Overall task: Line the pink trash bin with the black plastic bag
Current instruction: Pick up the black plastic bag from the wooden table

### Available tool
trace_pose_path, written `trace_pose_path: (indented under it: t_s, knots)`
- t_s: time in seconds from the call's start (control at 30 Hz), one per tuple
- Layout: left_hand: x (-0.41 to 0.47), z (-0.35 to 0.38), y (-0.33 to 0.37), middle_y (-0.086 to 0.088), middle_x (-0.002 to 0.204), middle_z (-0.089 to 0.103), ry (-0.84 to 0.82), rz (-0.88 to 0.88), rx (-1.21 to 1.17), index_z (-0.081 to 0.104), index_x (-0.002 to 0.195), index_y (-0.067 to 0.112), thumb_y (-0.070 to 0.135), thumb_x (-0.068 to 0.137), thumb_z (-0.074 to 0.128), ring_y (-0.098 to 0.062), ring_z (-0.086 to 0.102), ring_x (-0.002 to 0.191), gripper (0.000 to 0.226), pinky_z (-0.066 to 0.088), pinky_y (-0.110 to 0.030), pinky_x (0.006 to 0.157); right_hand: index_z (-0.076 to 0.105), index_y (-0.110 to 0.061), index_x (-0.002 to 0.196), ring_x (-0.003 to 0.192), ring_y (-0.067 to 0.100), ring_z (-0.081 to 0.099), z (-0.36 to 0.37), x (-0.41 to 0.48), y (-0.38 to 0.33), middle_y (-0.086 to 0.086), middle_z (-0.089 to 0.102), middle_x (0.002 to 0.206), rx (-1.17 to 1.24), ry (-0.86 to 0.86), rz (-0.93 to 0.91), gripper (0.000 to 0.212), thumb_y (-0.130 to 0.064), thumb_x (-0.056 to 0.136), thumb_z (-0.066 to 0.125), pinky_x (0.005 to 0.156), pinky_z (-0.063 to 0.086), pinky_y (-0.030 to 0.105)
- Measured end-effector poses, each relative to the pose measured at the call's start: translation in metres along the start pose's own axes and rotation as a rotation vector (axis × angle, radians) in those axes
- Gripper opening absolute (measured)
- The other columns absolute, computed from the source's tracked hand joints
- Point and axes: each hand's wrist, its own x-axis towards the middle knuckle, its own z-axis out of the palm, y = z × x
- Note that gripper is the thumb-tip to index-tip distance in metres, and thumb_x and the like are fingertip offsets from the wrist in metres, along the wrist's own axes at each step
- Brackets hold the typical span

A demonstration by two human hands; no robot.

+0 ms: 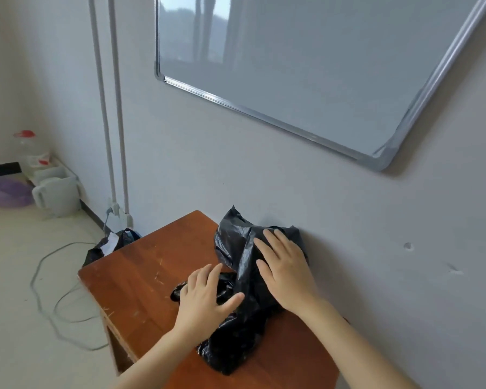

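A crumpled black plastic bag (pixel 236 327) lies on the brown wooden table (pixel 141 276), bunched up against the wall. My left hand (pixel 205 299) rests flat on the bag's near left part, fingers spread. My right hand (pixel 284 268) lies flat on the raised far part of the bag, fingers apart. Neither hand grips the plastic. No pink trash bin is in view.
A whiteboard (pixel 306 60) hangs on the wall above the table. On the floor to the left are a looping grey cable (pixel 48 299), another black bag with paper (pixel 107 245), a white bucket (pixel 56 195), a purple basin (pixel 7 193) and a clear jug (pixel 31 153).
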Motion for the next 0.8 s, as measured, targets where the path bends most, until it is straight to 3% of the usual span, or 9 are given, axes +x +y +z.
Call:
trace_pose_path:
  t_s: [0.1,0.23,0.33,0.6,0.7,0.8]
  knots:
    - [0.019,0.019,0.001,-0.002,0.156,0.007,-0.072,-0.009,0.106,0.001,0.144,0.026,0.081,0.069,0.029,-0.022,0.001,0.143,0.096,0.010,-0.045,0.116,0.040,-0.015,0.134,0.137,0.033,0.031,0.017,0.039,0.004,0.014,0.040,0.145,-0.089,-0.122,-0.095,0.044,-0.027,0.092,0.047,0.107,0.031,0.054]
    - [0.036,0.042,-0.015,-0.007,0.157,0.003,-0.151,-0.078,0.164,-0.006,0.143,0.024,0.077,0.071,0.040,-0.028,-0.001,0.143,0.101,0.008,-0.048,0.116,0.015,-0.028,0.143,0.144,0.024,-0.002,0.048,0.061,0.030,0.004,0.008,0.157,-0.270,-0.457,-0.130,0.053,-0.044,0.095,0.030,0.116,0.003,0.050]
    - [0.040,0.059,-0.031,-0.008,0.156,0.004,-0.219,-0.101,0.168,-0.007,0.143,0.025,0.071,0.074,0.045,-0.028,0.000,0.143,0.098,0.008,-0.049,0.115,0.014,-0.031,0.143,0.144,0.024,-0.006,0.069,0.047,0.055,0.003,0.007,0.157,-0.289,-0.596,-0.067,0.055,-0.053,0.093,0.026,0.115,-0.004,0.051]
    - [0.028,0.094,-0.055,-0.006,0.156,0.012,-0.400,-0.077,0.260,-0.007,0.144,0.025,0.066,0.075,0.048,-0.025,0.007,0.143,0.097,0.008,-0.047,0.115,0.006,-0.037,0.142,0.144,0.026,-0.010,0.115,-0.024,0.092,0.005,0.002,0.158,-0.203,-0.857,0.036,0.075,-0.071,0.080,0.031,0.114,-0.006,0.054]
    - [0.018,0.101,-0.057,-0.004,0.156,0.013,-0.385,-0.066,0.296,-0.003,0.144,0.025,0.062,0.077,0.049,-0.023,0.006,0.143,0.093,0.006,-0.045,0.116,0.004,-0.038,0.142,0.143,0.029,-0.007,0.126,-0.042,0.093,0.005,0.001,0.157,-0.134,-0.926,0.009,0.087,-0.073,0.073,0.044,0.115,-0.003,0.054]
    - [0.007,0.103,-0.055,0.000,0.154,0.019,-0.334,-0.071,0.310,0.005,0.144,0.027,0.058,0.079,0.048,-0.019,0.009,0.143,0.084,0.007,-0.042,0.117,0.007,-0.038,0.141,0.142,0.031,0.005,0.131,-0.058,0.097,0.006,0.011,0.155,-0.093,-0.951,-0.010,0.086,-0.065,0.073,0.052,0.115,0.006,0.053]
